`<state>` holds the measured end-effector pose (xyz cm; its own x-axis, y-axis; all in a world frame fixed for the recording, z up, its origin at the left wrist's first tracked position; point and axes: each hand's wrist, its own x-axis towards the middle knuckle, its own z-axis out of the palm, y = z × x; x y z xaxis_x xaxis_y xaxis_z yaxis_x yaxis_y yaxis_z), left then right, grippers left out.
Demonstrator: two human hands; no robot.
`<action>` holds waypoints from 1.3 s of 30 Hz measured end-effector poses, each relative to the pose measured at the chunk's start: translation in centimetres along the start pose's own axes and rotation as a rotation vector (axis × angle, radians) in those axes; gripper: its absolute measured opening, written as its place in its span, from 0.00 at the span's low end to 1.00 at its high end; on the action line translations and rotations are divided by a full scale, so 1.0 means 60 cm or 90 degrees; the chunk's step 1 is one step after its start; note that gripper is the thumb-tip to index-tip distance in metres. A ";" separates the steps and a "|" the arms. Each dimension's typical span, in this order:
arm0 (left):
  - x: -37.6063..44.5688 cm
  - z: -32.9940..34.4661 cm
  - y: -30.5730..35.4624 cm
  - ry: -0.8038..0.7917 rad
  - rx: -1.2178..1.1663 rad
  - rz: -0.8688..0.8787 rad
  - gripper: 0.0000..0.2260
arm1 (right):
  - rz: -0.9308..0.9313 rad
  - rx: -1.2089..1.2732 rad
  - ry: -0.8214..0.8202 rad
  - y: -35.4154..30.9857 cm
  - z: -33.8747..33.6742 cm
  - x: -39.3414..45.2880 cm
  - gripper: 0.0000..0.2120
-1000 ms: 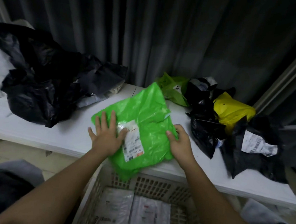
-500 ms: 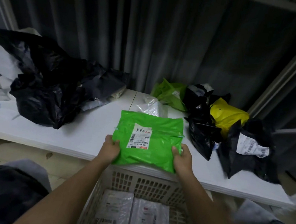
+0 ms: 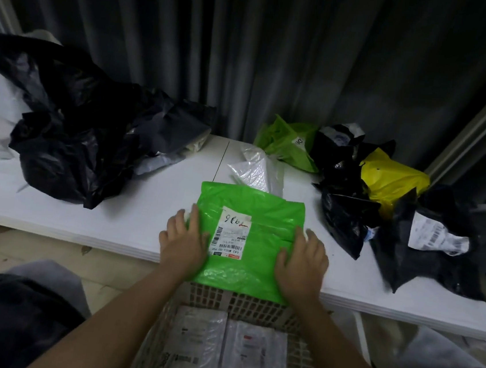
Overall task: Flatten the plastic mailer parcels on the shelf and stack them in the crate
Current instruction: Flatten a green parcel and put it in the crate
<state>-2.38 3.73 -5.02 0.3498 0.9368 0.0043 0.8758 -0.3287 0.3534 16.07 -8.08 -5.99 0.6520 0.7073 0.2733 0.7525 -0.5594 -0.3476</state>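
Glossy plastic film on a smooth matt shelf

The green mailer under both hands is shiny, wrinkled plastic with a matt paper label; beyond it lies a clear crinkled bag, the white shelf looks smooth, and the crate below is perforated plastic.

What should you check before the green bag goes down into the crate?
1. Both hands on the green bag: ok, left hand and right hand lie on its two sides.
2. Bag flat: ok, mostly smooth, a few creases.
3. Label facing up: ok.
4. Crate under the shelf edge: ok, right below the bag.
5. Room in the crate: ok, only flat clear parcels at the bottom.
6. Bag sealed: cannot tell.
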 end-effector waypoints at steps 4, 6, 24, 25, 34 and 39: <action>0.020 0.016 0.033 -0.117 0.039 0.181 0.26 | -0.166 -0.028 -0.137 -0.031 0.015 0.025 0.35; 0.031 0.029 0.048 -0.153 0.054 0.208 0.25 | -0.184 -0.054 -0.180 -0.032 0.031 0.039 0.36; 0.094 0.102 0.038 -0.153 0.158 0.205 0.35 | -0.176 -0.110 -0.280 -0.007 0.090 0.078 0.38; 0.094 0.103 0.037 -0.154 0.160 0.205 0.34 | -0.175 -0.110 -0.284 -0.007 0.091 0.078 0.38; 0.096 0.106 0.037 -0.172 0.173 0.199 0.32 | -0.166 -0.101 -0.305 -0.008 0.092 0.081 0.39; 0.096 0.108 0.037 -0.177 0.177 0.196 0.35 | -0.162 -0.108 -0.316 -0.009 0.091 0.082 0.39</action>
<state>3.73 7.65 -10.25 0.6482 0.7365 -0.1936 0.7604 -0.6398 0.1118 18.39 -1.94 -9.36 0.3578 0.9235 -0.1383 0.9110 -0.3777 -0.1657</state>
